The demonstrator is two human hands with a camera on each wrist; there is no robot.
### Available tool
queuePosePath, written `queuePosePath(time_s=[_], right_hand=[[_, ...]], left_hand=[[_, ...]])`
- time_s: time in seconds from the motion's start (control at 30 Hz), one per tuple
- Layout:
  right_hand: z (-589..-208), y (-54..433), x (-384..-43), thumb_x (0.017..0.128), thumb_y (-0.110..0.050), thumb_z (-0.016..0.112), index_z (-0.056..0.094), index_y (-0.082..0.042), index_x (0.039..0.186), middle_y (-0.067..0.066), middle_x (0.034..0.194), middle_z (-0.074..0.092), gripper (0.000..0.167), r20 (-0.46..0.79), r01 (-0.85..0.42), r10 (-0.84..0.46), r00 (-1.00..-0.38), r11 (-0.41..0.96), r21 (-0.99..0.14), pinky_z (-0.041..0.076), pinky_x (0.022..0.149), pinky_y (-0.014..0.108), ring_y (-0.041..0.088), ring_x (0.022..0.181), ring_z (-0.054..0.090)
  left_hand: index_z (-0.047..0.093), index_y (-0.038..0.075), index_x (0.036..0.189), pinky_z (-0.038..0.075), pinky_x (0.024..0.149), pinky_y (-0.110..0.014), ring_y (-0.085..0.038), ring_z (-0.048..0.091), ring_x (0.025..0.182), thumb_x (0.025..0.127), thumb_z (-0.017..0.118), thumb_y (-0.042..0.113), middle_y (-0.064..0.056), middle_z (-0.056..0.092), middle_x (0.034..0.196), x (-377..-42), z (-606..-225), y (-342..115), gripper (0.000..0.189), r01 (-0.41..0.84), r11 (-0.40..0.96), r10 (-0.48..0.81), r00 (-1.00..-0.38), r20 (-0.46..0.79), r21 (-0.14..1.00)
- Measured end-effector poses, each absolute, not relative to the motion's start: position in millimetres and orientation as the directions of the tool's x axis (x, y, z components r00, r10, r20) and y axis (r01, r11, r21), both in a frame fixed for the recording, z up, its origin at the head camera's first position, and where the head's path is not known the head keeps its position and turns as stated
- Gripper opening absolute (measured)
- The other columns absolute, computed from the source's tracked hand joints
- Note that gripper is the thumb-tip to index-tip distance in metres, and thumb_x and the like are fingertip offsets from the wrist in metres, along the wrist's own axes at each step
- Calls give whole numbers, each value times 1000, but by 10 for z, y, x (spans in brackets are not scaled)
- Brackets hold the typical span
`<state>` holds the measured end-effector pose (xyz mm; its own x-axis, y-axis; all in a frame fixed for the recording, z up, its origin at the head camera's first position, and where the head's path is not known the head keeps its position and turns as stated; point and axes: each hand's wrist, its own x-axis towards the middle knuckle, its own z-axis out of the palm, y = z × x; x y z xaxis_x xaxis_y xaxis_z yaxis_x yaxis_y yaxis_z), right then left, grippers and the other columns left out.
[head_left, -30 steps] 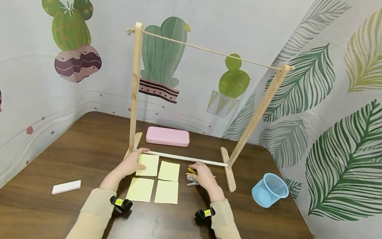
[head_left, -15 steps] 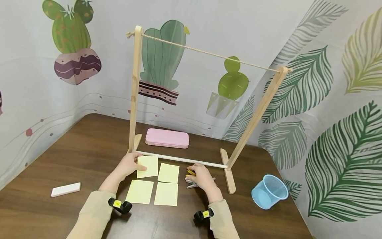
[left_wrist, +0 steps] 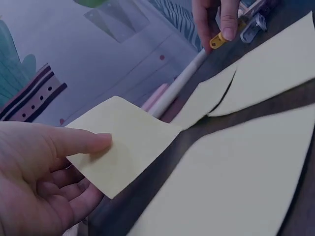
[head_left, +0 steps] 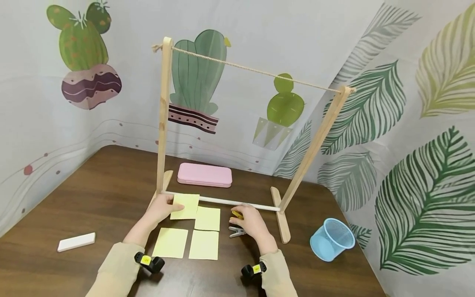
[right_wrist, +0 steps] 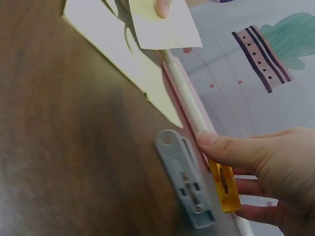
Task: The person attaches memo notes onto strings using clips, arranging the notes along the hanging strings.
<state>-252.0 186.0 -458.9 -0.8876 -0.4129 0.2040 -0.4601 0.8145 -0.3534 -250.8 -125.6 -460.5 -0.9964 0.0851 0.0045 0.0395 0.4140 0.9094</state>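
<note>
Between thumb and fingers my left hand pinches a yellow sticky note, raised off the table at the far left of the group. Three more sticky notes lie flat: one behind on the right, one in front on the left, one in front on the right. My right hand pinches a yellow clothespin. Just beside it on the table lies a grey clothespin. Fingers partly hide the yellow clothespin in the head view.
A wooden frame with a rope across its top and a white rod low down stands behind the notes. Behind the rod lies a pink case. A blue mesh cup stands right, a white bar lies left.
The left hand has lifted its sticky note off the table and tilted it. The right hand has shifted slightly away from the grey clothespin with the yellow clothespin in its fingers.
</note>
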Motion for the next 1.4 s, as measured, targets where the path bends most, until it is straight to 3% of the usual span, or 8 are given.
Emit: queuePosePath(time_s=[0.1,0.27,0.4,0.53,0.77,1.0,1.33,1.4], right_hand=[[-4510,1897,-2502,84,-24,77,71,-8,113,6,109,69,34,236,-462,-399,-886,800,-382,52,88,40,23,98,65],[-4343,1974,-2498,83,-18,78,71,-7,112,6,104,68,32,309,-484,-382,-871,779,-400,54,82,40,22,91,65],[-4191,2052,-2496,81,-14,78,70,-5,112,9,105,69,33,367,-491,-358,-859,778,-391,54,81,42,25,92,66],[-4043,2144,-2507,82,-11,76,66,-3,114,12,103,69,34,417,-500,-341,-843,783,-370,52,87,43,26,94,66],[-3747,2339,-2535,87,-10,71,62,-3,123,14,108,68,38,481,-497,-315,-818,808,-316,55,83,45,30,99,67],[-3355,2522,-2588,90,-9,68,61,-2,125,17,113,67,36,496,-510,-326,-805,807,-297,55,84,45,32,102,66],[-2776,2711,-2659,88,-3,69,61,3,122,21,115,66,35,619,-587,-308,-722,746,-314,52,89,49,36,103,64],[-2674,2724,-2676,89,-2,68,61,4,121,22,114,66,33,640,-604,-302,-706,728,-323,52,90,48,36,102,65]], left_hand=[[68,-5,97,44,77,-32,-19,55,85,87,72,13,-11,68,89,-2492,-4536,-1223,22,50,410,80,-997,19,911],[65,-8,115,46,94,-46,-33,59,108,91,66,14,-22,68,115,-2479,-4426,-1117,33,58,386,51,-998,41,921],[62,-10,121,47,96,-51,-37,59,113,93,64,14,-25,65,120,-2499,-4365,-988,37,63,364,28,-998,57,929],[66,-5,119,48,93,-49,-34,60,110,93,64,14,-22,67,118,-2548,-4329,-844,32,99,363,26,-995,96,926],[71,0,114,50,85,-39,-27,64,99,91,68,16,-16,73,107,-2667,-4193,-523,28,217,357,40,-975,218,908],[71,-1,114,54,85,-42,-28,68,99,89,72,17,-16,73,108,-2805,-3925,-208,31,320,297,73,-947,313,900],[74,3,104,51,52,-21,-6,57,60,87,75,18,-13,76,93,-2922,-3559,210,22,419,219,102,-908,406,881],[74,4,104,48,53,-20,-6,56,59,86,75,18,-13,76,93,-2937,-3483,282,23,425,210,88,-905,416,881]])
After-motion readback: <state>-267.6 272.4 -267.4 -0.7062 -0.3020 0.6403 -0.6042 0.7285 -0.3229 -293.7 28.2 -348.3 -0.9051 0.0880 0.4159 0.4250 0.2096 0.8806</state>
